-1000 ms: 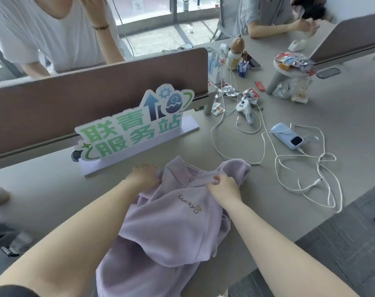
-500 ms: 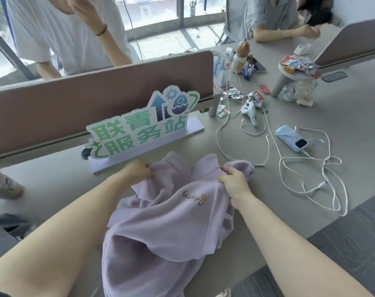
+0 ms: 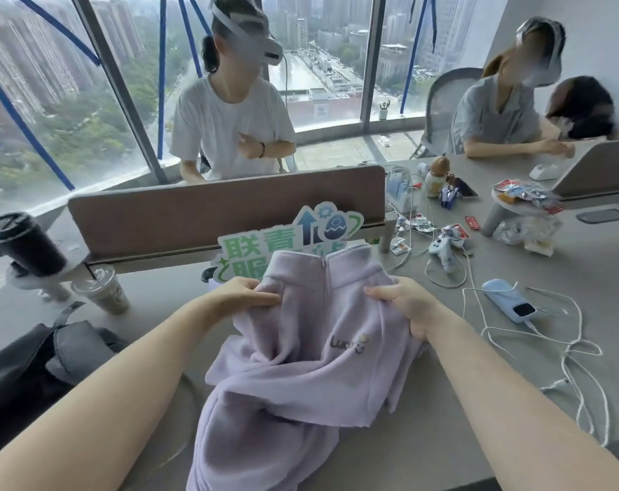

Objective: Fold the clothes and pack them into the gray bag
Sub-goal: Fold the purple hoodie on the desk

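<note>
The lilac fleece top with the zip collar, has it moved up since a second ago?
Yes. The lilac fleece top has been lifted: its collar now covers the lower part of the green and white sign, which it lay below earlier.

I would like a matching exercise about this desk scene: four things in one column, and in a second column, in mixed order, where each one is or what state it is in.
Things:
1. lilac sweater
2. gray bag
3. blue power bank
4. iced drink cup

Places or states:
A. lies on the desk at the right, with a white cable beside it
B. stands on the desk at the left, with a straw in its lid
C. held up at the collar by the left hand and the right hand
D. lies at the left edge, near the left forearm

Pairs: 1-C, 2-D, 3-A, 4-B
</note>
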Motion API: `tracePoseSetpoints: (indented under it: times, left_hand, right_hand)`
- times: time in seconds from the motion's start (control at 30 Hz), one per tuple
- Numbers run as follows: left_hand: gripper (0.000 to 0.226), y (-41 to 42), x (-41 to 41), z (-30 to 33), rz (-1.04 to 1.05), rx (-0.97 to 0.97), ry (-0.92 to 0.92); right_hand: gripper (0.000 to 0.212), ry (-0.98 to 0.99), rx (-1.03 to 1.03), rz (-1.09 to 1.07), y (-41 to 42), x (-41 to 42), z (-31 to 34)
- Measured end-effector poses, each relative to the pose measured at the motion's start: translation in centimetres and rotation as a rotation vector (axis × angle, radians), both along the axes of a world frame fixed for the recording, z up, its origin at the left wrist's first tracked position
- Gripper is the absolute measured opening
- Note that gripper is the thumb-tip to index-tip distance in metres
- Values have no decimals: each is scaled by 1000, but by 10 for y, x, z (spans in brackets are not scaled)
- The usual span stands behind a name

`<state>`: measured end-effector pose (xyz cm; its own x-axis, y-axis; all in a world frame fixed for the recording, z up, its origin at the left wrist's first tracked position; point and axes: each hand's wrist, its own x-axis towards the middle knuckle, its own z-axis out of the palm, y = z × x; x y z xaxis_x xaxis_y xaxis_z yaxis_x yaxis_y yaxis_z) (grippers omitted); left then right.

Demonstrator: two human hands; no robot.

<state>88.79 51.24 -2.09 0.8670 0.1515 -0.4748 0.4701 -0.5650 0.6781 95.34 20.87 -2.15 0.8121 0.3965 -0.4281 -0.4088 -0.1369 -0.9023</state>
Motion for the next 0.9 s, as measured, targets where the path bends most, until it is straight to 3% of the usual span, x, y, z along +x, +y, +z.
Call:
tracePoseSetpoints:
  times: [0.07,0.13,0.2,0.27,0.33,0.47,0.53,0.6,0.7,0.8,0.9]
  left_hand:
    - [66,-3,-14,2,-19,-16,59]
    - [58,-10,-27,8,19,-82,8]
    - [39,-22,-42,22,86,-138,-120]
    - [22,-29,-50,40,146,-241,-274]
    - [32,-30,-57,59,224,-356,-439]
    - [24,-23,-61,113,280,-427,-691]
    - [24,-19,-63,148,292,-473,-819]
    - [40,-13,-67,179,278,-515,-909]
    - [63,-2,-80,191,207,-442,-829]
    - [78,4,-94,164,120,-358,-559]
    - [71,-1,-113,135,96,-321,-392]
  right_hand:
    - [23,-132,37,74,-7,2,21]
    - [26,-244,-1,147,-12,5,40]
    - [34,-338,-35,180,-18,6,61]
    - [26,-397,-3,179,-20,10,80]
    - [19,-451,25,179,-22,11,106]
    - [47,-627,88,137,-24,7,172]
    - [44,-729,113,112,-25,-1,206]
    - [39,-822,140,95,-25,-8,233]
    - [15,-838,83,132,-22,-21,246]
    - [43,-825,-67,178,-10,-34,220]
    - [59,-784,-47,135,2,-42,187]
